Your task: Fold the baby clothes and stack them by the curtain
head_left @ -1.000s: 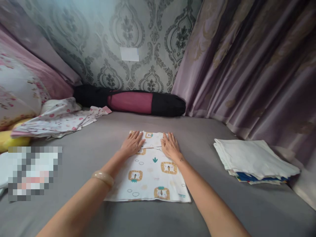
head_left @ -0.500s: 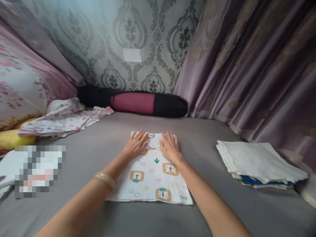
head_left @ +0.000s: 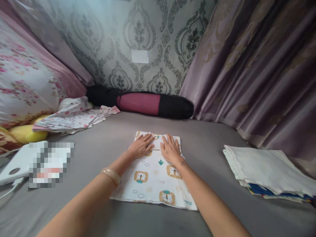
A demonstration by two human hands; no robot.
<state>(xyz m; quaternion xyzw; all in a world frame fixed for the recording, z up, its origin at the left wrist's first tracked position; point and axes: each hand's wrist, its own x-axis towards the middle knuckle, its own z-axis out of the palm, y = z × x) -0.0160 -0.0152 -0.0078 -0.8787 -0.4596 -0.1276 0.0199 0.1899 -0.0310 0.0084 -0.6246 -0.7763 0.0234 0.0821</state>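
Observation:
A white cloth [head_left: 153,182] printed with lion faces and green leaves lies on the grey sheet in front of me. Its far end is folded over toward me in a short flap. Flat on the left side of that flap rests my left hand [head_left: 141,145], fingers spread and pointing away. My right hand [head_left: 171,148] presses flat on the right side of it, fingers apart too. Between the two hands a strip of the flap and its near edge show. Neither hand grips anything. A pale bangle [head_left: 111,175] circles my left forearm.
A stack of folded white cloths [head_left: 266,168] lies at right. To the left are a white device [head_left: 24,161] with a cable, a blurred-out item [head_left: 51,164], crumpled printed clothing [head_left: 74,115] and a yellow plush thing [head_left: 28,131]. A black and maroon roll bag [head_left: 138,102] lies along the wall.
My view has shifted slightly left, so things appear further right. My left hand has slid a little inward on the flap, uncovering its far left corner. The right hand stays nearly in place.

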